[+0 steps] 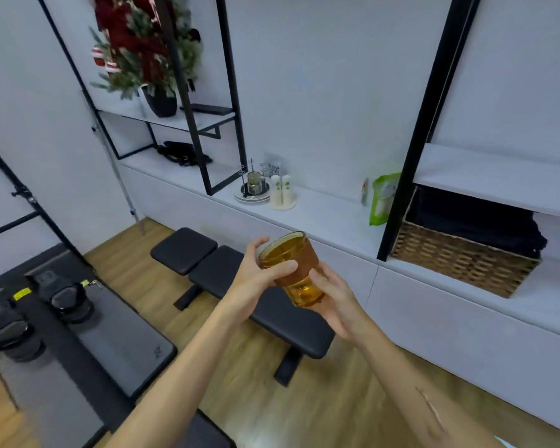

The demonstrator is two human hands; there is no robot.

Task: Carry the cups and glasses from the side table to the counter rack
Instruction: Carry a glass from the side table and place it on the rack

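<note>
Holding an amber glass tilted in both hands.
I am gripping its rim with my left hand, its base with my right hand.

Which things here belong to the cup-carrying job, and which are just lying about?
Job: amber ribbed glass tumbler, gripped by left hand and right hand; round wire cup rack.
Lying about: black padded bench, woven wicker basket, green pouch, two white bottles.
</note>
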